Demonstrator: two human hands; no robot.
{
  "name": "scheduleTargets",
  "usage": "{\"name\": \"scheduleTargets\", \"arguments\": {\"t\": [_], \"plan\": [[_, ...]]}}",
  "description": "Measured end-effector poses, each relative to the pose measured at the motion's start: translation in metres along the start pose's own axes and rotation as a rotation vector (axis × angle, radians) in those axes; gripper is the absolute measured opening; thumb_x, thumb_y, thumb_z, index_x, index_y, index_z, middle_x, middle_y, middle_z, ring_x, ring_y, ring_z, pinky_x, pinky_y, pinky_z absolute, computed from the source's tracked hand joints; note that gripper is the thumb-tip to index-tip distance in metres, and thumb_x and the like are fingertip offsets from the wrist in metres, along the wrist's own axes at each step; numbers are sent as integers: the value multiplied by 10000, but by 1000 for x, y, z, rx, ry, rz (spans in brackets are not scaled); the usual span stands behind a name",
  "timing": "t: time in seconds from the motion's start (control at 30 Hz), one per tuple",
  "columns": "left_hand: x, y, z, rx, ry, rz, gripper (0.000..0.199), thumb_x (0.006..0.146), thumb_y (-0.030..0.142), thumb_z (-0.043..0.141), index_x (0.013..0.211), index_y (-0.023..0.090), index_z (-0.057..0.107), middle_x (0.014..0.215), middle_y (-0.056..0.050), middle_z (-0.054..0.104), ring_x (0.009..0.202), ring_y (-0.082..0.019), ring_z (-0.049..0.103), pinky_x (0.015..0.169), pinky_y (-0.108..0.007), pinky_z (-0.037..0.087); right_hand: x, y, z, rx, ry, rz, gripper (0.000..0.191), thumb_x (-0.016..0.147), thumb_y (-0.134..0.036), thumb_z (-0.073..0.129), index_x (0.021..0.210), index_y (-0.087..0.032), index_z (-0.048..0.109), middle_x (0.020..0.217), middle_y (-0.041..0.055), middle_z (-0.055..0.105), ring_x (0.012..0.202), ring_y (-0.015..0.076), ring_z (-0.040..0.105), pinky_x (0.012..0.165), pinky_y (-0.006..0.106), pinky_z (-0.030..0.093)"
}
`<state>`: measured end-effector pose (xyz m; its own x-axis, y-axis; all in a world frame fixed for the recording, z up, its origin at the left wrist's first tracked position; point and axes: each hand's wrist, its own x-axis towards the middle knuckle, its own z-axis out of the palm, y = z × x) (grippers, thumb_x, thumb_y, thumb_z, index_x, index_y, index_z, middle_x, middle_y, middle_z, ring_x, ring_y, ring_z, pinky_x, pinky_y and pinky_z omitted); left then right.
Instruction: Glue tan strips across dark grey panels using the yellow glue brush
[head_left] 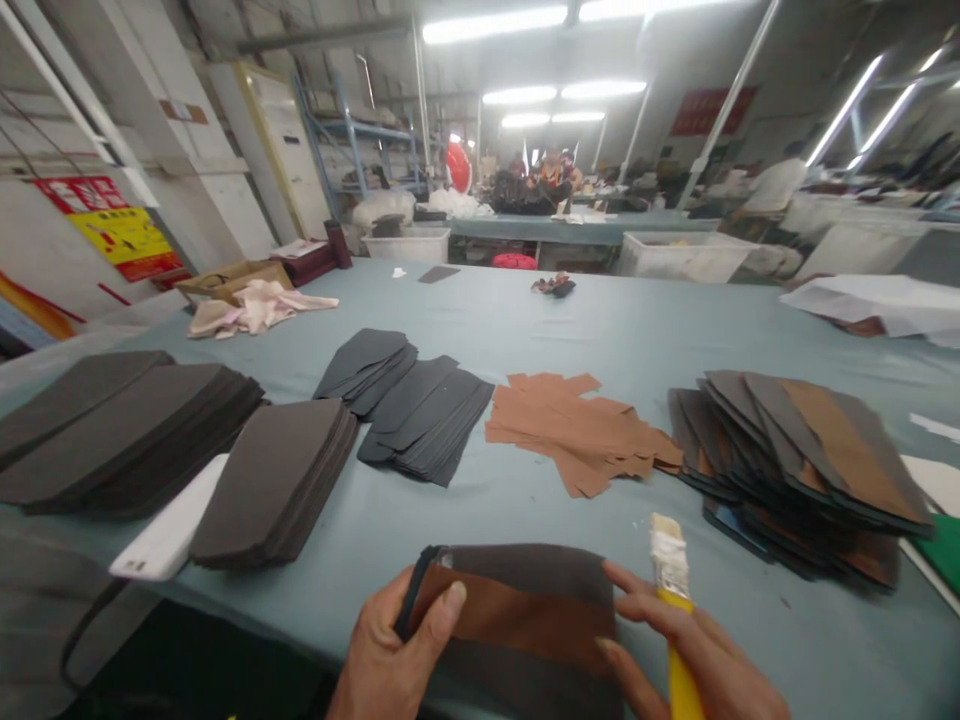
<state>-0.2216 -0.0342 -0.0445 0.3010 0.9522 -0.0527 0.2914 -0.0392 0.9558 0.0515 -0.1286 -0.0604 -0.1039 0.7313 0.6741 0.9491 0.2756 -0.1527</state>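
Note:
At the near table edge lies a dark grey leather-like panel with a brown strip running across it. My left hand grips its left end, thumb on top of the strip, where a dark edge curls up. My right hand holds a glue brush, yellow-handled and with white-caked bristles pointing away from me. The brush lies between its fingers, while the thumb and a fingertip meet the panel's right edge. Beyond the panel is a loose pile of brown strips.
Stacks of dark panels stand on the left, beside a white slab. Thinner dark pieces lie centre left. On the right is a pile of brown-striped panels. Pink cloth and a cardboard box sit at the back left.

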Motion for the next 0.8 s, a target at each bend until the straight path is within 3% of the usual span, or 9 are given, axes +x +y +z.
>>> {"name": "scheduleTargets", "arguments": {"t": [0.1,0.23,0.37,0.5,0.63,0.8], "plan": [[1,0,-1,-17,-19,4,455,934,603,646,874,170,775,820,-60,781,842,-253,766,789,-257,614,22,-5,-4,22,-31,12,187,1037,-369,586,1177,-245,597,1166,85,811,973,208,813,787,299,678],[5,-3,-2,-56,-60,1,458,942,596,642,1017,174,803,932,-66,808,897,-248,770,838,-258,614,37,-11,4,115,-32,43,186,1029,-368,594,1184,-264,598,1190,60,802,976,194,800,787,300,667],[9,-5,0,-77,-123,35,433,957,569,631,1012,176,805,881,-48,792,820,-214,741,746,-224,594,50,-15,14,276,-165,85,230,994,-359,645,1211,-301,594,1216,37,785,1013,193,779,799,296,644],[17,-4,1,-102,-133,16,389,937,545,666,987,185,802,847,-31,757,783,-192,689,704,-218,560,86,-21,9,441,-278,140,234,1002,-431,650,1208,-329,609,1083,-6,785,882,172,766,718,269,610],[31,9,4,-152,-83,26,395,888,565,712,899,175,774,791,-18,684,739,-167,613,681,-217,521,132,-28,-7,586,-394,126,240,1008,-479,634,1150,-285,621,923,-28,763,744,144,722,652,241,571],[45,38,12,-219,-117,74,412,826,557,732,712,173,634,649,33,452,628,-118,412,558,-206,384,167,-38,-17,598,-417,112,206,926,-306,752,1080,-280,617,948,-51,741,815,118,715,740,216,545]]}}
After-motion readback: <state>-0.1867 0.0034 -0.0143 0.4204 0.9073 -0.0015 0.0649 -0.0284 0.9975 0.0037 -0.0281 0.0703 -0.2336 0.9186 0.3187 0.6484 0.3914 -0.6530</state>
